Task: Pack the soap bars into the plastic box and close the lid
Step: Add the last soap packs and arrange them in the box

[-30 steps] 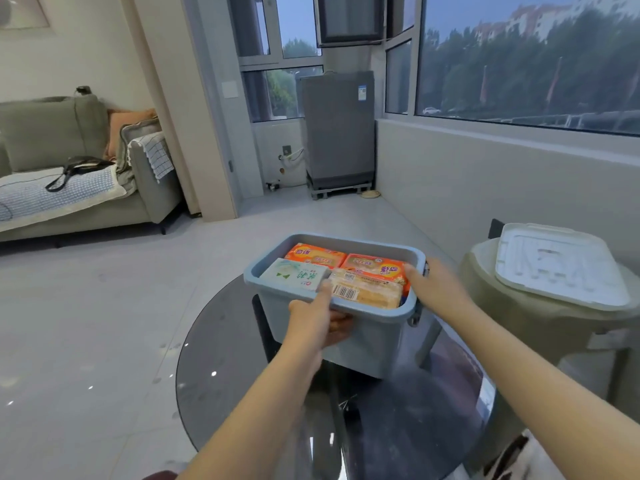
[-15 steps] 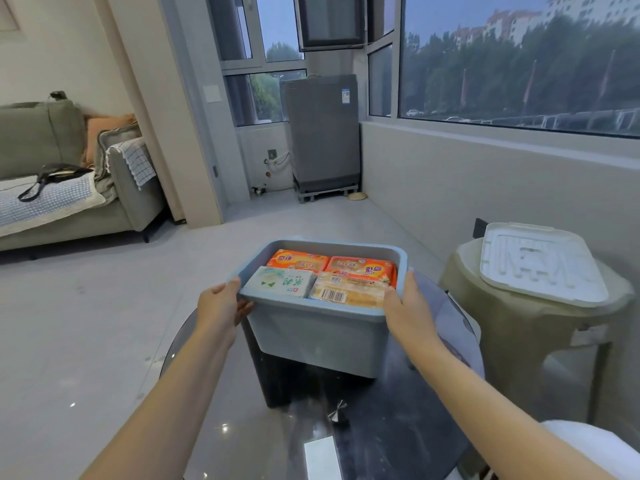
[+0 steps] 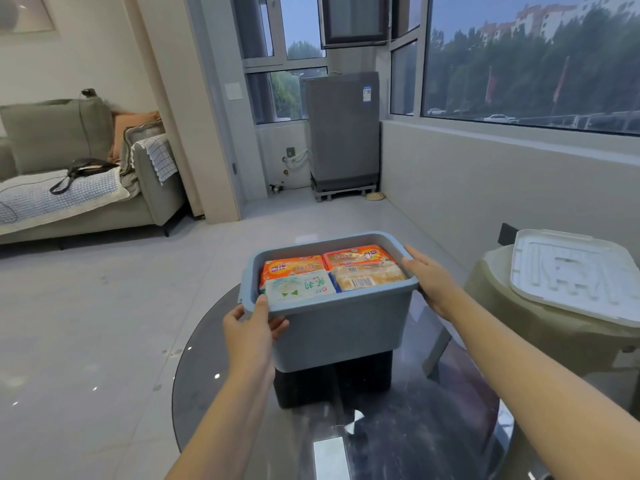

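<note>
On the round glass table [image 3: 221, 358] both hands grip the full blue plastic box [image 3: 341, 323] — left hand [image 3: 251, 329] at its near-left corner, right hand [image 3: 429, 277] on its right rim. Soap bars [image 3: 332, 273] look packed. Next, probably the white lid [image 3: 575, 271] — it lies well apart on the stool [image 3: 554, 336].

Pale grey tile floor [image 3: 86, 323] all over, cream walls [image 3: 104, 46], and a grey-green sofa [image 3: 69, 174] at about 10 o'clock with an orange cushion [image 3: 133, 124], a checked cloth [image 3: 157, 157] over the arm and a black bag [image 3: 86, 168] on the seat. Up at 12 o'clock a tall grey appliance [image 3: 343, 129] stands on a low stand in the window nook. A big window [image 3: 533, 57] at 2 o'clock shows trees and apartment blocks in dim bluish light.
</note>
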Demonstrator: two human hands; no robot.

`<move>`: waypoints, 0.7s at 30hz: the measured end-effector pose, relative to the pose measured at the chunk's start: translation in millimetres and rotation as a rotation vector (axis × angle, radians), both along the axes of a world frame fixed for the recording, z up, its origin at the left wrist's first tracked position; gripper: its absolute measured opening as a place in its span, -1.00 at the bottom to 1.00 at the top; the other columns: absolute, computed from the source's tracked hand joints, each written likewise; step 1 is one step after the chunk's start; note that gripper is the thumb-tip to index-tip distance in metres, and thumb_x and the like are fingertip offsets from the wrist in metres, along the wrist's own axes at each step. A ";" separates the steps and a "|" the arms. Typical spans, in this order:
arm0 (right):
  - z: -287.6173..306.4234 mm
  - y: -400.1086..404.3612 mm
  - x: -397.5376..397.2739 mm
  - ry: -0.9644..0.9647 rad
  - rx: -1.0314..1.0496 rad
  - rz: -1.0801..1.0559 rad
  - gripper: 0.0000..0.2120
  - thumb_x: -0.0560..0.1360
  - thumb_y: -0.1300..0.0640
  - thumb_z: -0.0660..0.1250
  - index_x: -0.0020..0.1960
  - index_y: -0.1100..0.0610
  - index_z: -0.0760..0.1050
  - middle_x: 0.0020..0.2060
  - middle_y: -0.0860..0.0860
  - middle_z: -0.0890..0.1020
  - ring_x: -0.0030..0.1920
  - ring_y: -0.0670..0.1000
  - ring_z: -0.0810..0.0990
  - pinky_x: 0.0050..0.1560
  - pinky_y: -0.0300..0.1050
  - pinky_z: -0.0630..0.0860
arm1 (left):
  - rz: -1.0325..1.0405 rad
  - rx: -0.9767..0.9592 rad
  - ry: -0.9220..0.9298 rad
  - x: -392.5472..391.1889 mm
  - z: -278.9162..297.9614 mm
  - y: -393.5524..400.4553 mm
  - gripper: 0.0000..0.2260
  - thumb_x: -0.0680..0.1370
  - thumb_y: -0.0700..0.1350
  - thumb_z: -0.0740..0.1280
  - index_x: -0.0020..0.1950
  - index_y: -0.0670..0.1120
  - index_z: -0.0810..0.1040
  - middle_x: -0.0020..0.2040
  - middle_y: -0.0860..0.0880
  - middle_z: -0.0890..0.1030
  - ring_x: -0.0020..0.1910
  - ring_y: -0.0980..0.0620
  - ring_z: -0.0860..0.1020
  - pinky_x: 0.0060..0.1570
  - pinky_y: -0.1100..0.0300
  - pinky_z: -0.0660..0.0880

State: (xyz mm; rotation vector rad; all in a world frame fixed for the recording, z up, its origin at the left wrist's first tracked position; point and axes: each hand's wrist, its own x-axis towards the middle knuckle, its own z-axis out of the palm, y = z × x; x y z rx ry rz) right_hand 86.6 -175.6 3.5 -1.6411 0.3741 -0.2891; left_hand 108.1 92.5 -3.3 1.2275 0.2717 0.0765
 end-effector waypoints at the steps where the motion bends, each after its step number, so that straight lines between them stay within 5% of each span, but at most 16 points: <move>1: -0.4 -0.3 1.1 0.004 -0.002 -0.003 -0.51 0.56 0.08 0.14 0.48 0.03 0.17 0.38 0.11 0.36 0.30 0.09 0.40 0.37 0.09 0.30 | 0.001 0.027 0.002 -0.9 0.3 0.2 -0.66 0.55 -0.09 0.31 0.27 -0.16 0.36 0.00 -0.11 0.60 -0.29 0.07 0.60 -0.48 0.28 0.55; 4: 0.3 0.7 -1.1 0.032 -0.064 -0.032 -0.52 0.57 0.01 0.11 0.48 -0.01 0.17 0.40 0.10 0.35 0.33 0.10 0.37 0.39 0.11 0.28 | 0.043 0.159 0.021 -3.9 0.7 1.6 -0.67 0.52 -0.01 0.33 0.21 -0.08 0.35 0.01 -0.06 0.56 -0.22 0.06 0.52 -0.32 0.24 0.48; 8: 0.6 4.5 -14.3 0.024 -0.278 -0.098 -0.53 0.58 -0.09 0.07 0.46 0.01 0.22 0.43 0.04 0.33 0.40 0.08 0.29 0.37 0.02 0.22 | 0.196 0.420 -0.061 -10.8 -1.6 1.9 -0.51 0.46 -0.02 0.41 0.31 0.00 0.30 0.22 -0.06 0.37 0.16 -0.05 0.42 0.13 0.04 0.46; 12: -2.3 9.1 -38.2 -0.063 -0.408 -0.199 -0.60 0.59 0.01 0.08 0.21 0.26 0.48 0.17 0.21 0.57 0.10 0.14 0.53 0.10 0.03 0.44 | 0.231 0.604 -0.335 -30.3 -2.8 -17.2 -0.67 0.49 -0.08 0.37 0.20 0.09 0.37 0.21 0.02 0.32 0.22 0.06 0.33 0.31 -0.07 0.34; 14: -3.5 5.4 -50.2 -0.103 -0.458 -0.259 -0.63 0.58 0.02 0.12 0.06 0.26 0.58 -0.03 0.23 0.64 -0.05 0.15 0.56 -0.05 0.04 0.49 | 0.196 0.661 -0.484 -39.2 -1.6 -33.9 -0.74 0.51 -0.12 0.34 0.13 0.11 0.38 0.14 0.11 0.31 0.19 0.16 0.30 0.33 -0.04 0.32; 17: -4.2 -10.4 -65.0 -0.156 -0.511 -0.280 -0.76 0.53 0.04 0.23 -0.02 0.11 0.64 -0.09 0.02 0.66 -0.07 0.01 0.56 -0.10 -0.10 0.49 | 0.048 0.625 -0.645 -48.0 4.3 -66.7 -0.79 0.53 -0.14 0.30 0.11 0.08 0.40 0.07 0.19 0.40 0.14 0.28 0.37 0.21 0.27 0.37; 21: -9.4 -46.9 -76.8 -0.107 -0.601 -0.309 -0.83 0.49 0.06 0.31 0.03 0.06 0.61 -0.07 -0.04 0.64 -0.02 -0.01 0.57 0.03 -0.01 0.53 | -0.183 0.536 -0.665 -56.6 11.8 -121.1 -0.87 0.54 -0.13 0.27 0.06 0.05 0.46 0.01 0.13 0.51 0.04 0.26 0.46 0.02 0.48 0.37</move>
